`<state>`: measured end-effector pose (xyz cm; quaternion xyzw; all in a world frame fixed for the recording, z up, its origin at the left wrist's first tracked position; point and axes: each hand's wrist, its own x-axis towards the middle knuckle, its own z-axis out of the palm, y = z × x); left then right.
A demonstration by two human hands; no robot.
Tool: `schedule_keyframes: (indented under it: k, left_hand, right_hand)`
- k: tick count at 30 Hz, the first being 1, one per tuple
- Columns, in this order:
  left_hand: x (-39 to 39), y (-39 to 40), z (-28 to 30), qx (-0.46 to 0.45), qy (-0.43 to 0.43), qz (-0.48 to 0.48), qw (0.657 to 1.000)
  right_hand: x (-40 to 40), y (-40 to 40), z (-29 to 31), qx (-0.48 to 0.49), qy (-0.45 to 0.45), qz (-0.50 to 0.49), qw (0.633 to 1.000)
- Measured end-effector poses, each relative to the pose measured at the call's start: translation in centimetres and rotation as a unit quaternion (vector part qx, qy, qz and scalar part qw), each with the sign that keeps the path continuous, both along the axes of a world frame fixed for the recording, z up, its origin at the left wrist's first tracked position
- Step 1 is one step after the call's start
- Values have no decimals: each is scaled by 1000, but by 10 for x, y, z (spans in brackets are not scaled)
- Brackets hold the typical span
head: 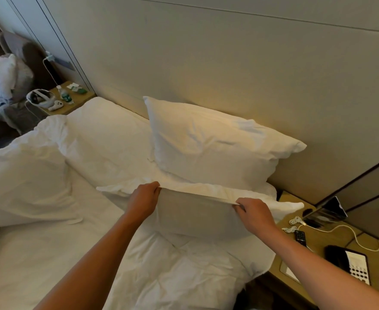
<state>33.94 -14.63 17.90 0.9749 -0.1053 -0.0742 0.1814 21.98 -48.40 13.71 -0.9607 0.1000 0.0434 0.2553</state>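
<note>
Both hands grip the top edge of a white pillow [197, 213] that stands on the bed [139, 265] near its head. The left hand [142, 199] has its fingers curled over the edge at the left and the right hand [254, 212] pinches it at the right, so the edge runs taut between them. Just behind it a second pillow [215, 144] leans upright against the padded headboard [228, 63], and a third pillow [101, 130] lies flat to its left. A rumpled white duvet [27, 175] is heaped on the bed's left side. On the bedside bench [331, 246] at right lie a desk telephone [349, 262], a black remote [300, 237] and a white cable [295, 220] — the telephone's printed panel is too blurred to read. The far bench [76, 102] carries a white VR headset [38, 98], its controller [56, 106] and a water bottle [64, 96] with a green label — its writing too small to make out.
</note>
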Motion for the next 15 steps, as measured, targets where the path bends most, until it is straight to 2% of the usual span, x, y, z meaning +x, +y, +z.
schedule_keyframes:
  k: [8,15]
  left_hand:
    - [78,-15,38,-7,-73,9,997]
    - [144,-36,50,43,-109,-10,993]
  right_hand:
    - [44,8,44,51,-86,-19,995]
    - [84,-2,48,67,-120,-47,989]
